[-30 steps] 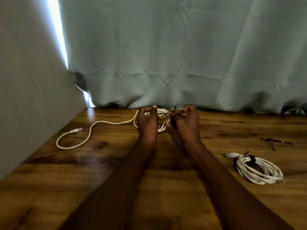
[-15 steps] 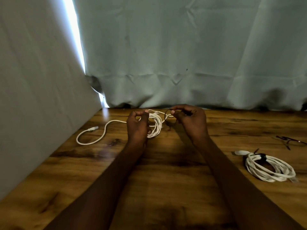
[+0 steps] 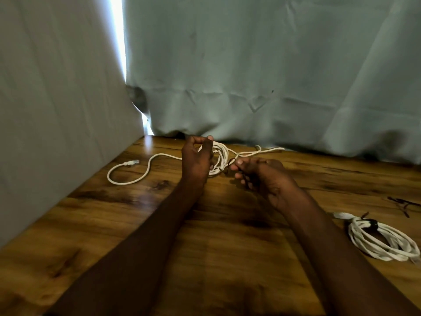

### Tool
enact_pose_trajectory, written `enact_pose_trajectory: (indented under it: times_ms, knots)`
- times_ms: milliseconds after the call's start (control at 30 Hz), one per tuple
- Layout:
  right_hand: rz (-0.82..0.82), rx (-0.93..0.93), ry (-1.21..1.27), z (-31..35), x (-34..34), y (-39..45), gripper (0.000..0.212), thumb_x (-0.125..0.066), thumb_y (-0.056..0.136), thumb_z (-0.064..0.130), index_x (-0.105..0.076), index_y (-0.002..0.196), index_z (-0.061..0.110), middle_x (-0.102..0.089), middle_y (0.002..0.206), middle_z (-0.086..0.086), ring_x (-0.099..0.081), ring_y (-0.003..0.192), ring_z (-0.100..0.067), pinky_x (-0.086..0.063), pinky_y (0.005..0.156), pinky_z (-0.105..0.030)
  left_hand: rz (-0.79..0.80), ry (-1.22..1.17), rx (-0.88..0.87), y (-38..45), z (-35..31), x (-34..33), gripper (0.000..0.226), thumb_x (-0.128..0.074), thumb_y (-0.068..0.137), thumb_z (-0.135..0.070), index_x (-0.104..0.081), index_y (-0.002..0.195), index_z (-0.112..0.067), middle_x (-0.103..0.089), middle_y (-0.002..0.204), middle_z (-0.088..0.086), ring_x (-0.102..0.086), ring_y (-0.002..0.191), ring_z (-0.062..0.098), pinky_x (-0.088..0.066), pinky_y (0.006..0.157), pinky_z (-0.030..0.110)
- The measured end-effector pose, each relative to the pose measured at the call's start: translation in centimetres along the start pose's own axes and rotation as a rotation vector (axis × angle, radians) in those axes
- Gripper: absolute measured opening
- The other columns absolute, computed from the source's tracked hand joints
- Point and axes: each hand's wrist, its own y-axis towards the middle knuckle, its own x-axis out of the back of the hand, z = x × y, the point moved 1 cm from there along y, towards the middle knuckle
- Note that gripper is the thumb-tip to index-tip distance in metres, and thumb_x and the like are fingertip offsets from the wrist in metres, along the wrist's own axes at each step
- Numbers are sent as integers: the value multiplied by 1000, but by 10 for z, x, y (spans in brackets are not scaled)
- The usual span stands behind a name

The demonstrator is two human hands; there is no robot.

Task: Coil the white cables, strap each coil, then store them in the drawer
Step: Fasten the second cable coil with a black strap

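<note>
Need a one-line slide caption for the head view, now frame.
Left hand holds a white cable coil while the right hand pinches a dark strap; a strapped coil lies on the wooden table.

A loose white coil [image 3: 219, 159] is held upright at the table's far edge, tail trailing left, while a strapped coil [image 3: 382, 241] lies flat at right.
</note>
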Motion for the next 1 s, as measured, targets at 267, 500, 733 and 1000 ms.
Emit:
enact_pose_trajectory:
  times_ms: [267,500,733,1000]
  knots:
    - [-37,-112,119,-16,-16,3,8,-71,90,9,-78,96,9,-75,83,-9,-66,64,-15,-52,60,-25,266,81,-106,-22,-1,-21,21,-69,95,-35,-58,93,-17,-61,67,1,-55,55,13,-44,53,29]
    - [-109,-156,113,-12,-12,4,18,-64,89,7,-77,101,4,-70,74,-7,-59,53,-13,-48,54,-27,326,15,-129,-34,-14,-27,16,-63,101,-19,-56,92,-8,-59,59,-4,-52,46,7,-40,48,20]
    - [-174,-164,161,-6,-17,1,24,-66,90,9,-66,66,9,-57,52,-1,-48,41,-12,-38,51,-24,338,20,-122,-41,-15,-33,18,-62,102,-31,-55,91,-18,-59,61,6,-52,46,21,-44,51,29]
    - [21,-194,510,0,-13,-1,38,-53,100,16,-52,62,14,-47,47,4,-42,40,-6,-35,44,-17,403,22,-72,-49,-11,-37,20,-58,105,-26,-54,99,-7,-64,71,15,-58,56,20,-48,51,27]
